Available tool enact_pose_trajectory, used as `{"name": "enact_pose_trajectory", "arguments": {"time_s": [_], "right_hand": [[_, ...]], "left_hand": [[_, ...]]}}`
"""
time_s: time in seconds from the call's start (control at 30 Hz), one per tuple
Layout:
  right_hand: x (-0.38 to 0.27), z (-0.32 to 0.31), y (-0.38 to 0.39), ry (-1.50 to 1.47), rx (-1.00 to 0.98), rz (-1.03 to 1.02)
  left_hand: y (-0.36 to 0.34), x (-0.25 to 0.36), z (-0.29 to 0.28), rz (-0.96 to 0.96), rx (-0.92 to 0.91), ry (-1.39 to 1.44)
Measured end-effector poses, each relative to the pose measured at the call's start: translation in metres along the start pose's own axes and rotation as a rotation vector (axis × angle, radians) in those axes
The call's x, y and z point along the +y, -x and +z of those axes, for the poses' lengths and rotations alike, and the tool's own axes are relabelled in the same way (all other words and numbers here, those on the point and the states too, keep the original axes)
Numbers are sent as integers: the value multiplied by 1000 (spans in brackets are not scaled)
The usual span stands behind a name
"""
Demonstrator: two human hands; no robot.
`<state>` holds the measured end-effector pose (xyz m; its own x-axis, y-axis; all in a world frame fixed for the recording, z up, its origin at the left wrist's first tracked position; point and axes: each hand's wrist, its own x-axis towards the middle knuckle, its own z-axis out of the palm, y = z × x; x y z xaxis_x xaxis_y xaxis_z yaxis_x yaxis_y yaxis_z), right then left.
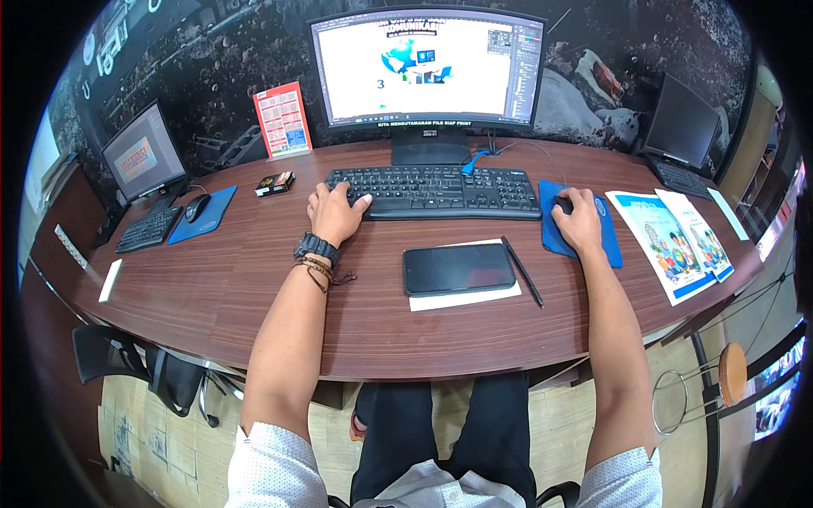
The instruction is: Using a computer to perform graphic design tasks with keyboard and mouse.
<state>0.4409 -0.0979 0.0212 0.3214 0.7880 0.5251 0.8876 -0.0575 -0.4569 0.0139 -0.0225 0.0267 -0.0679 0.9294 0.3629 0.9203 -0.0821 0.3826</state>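
Note:
My left hand [336, 212] rests on the left end of a black keyboard [440, 190], fingers stretched over the keys and thumb out to the side; it holds nothing. A dark watch [316, 247] and a braided bracelet are on that wrist. Under my right hand [579, 220] is a black mouse [562, 205], mostly covered by the fingers wrapped round it. The mouse sits on a blue mouse pad [610, 241]. Behind the keyboard stands a wide monitor [428, 72] showing a design program with a globe-and-desk picture on a white page.
Between my forearms a black phone [459, 270] lies on white paper beside a black pen [522, 271]. Colourful printed sheets [665, 241] lie at right. A desk calendar [283, 120], a small dark box [275, 184] and another workstation's monitor [144, 154] stand left. A stool [732, 374] is at lower right.

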Motion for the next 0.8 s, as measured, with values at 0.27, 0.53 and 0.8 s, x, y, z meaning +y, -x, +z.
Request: {"name": "enact_pose_trajectory", "arguments": {"time_s": [0.27,0.53,0.8], "right_hand": [[3,0,0,-97,-54,-115],[0,0,0,-84,-49,-106],[0,0,1,-91,-57,-105]], "left_hand": [[1,2,-1,-12,-6,2],[0,-1,1,-12,12,-6],[2,7,3,42,75,-42]]}}
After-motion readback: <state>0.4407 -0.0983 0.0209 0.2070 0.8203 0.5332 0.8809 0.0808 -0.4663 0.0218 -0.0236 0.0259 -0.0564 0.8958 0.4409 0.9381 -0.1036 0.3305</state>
